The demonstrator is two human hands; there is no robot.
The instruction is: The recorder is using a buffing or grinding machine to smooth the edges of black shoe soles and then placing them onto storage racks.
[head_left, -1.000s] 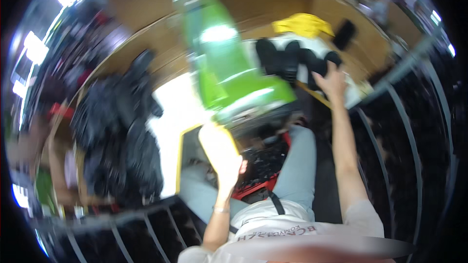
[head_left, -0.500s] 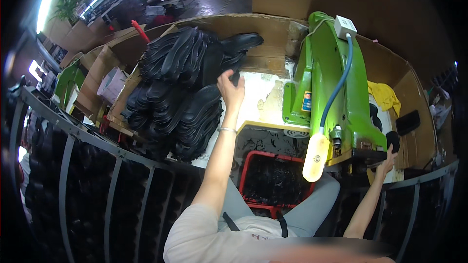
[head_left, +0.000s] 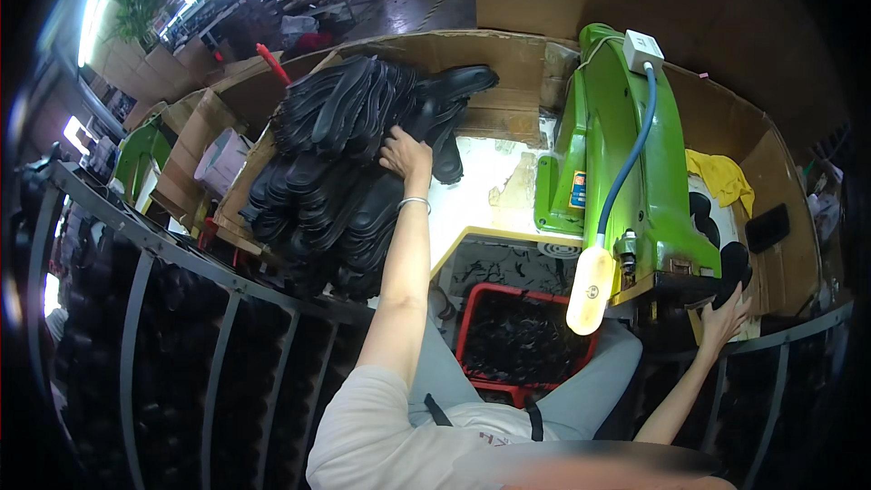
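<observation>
Black shoe soles (head_left: 340,113) lie heaped in thick overlapping stacks on the left of the worktable. My left hand (head_left: 406,156) is on the right side of this heap, its bent fingers closed at the edge of a sole; their tips are partly lost against the black. More soles (head_left: 446,132) jut out just beyond it. On the far right, beside the green machine (head_left: 649,191), my right hand (head_left: 723,316) has its fingers apart at the lower end of a dark sole (head_left: 733,272). The machine's front end is close to that hand's left.
A yellow-handled lamp (head_left: 590,290) hangs by a blue flexible neck at the machine's front. Below the table cutout, a red-rimmed basket (head_left: 464,331) holds black scraps. Cardboard walls (head_left: 508,113) enclose the table; a yellow cloth (head_left: 721,177) lies right. Metal railings (head_left: 213,363) run along the near side.
My left hand has moved left onto the sole heap, and its fingers have bent in. My right hand's fingers have spread at the sole's lower end. The view has shifted slightly.
</observation>
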